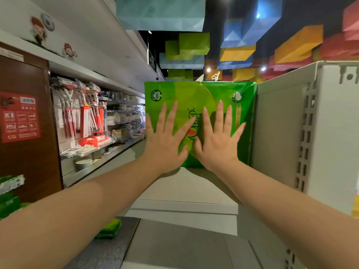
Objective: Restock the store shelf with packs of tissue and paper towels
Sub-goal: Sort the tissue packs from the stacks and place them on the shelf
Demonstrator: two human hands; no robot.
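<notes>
A large green tissue pack (186, 94) stands upright on the pale grey top shelf (184, 191), its right side close against the white perforated shelf wall (281, 123). My left hand (167, 138) presses flat on the pack's front face, fingers spread and straight. Beside it, my right hand (217, 140) presses the same face with straight, spread fingers. Both forearms reach forward over the shelf.
More green packs (9, 195) sit at the lower left, and another green pack (110, 228) lies below the shelf edge. Across the aisle on the left, racks hold kitchen tools (85, 117) and dishes. A brown panel with a red notice (19, 117) stands at the left.
</notes>
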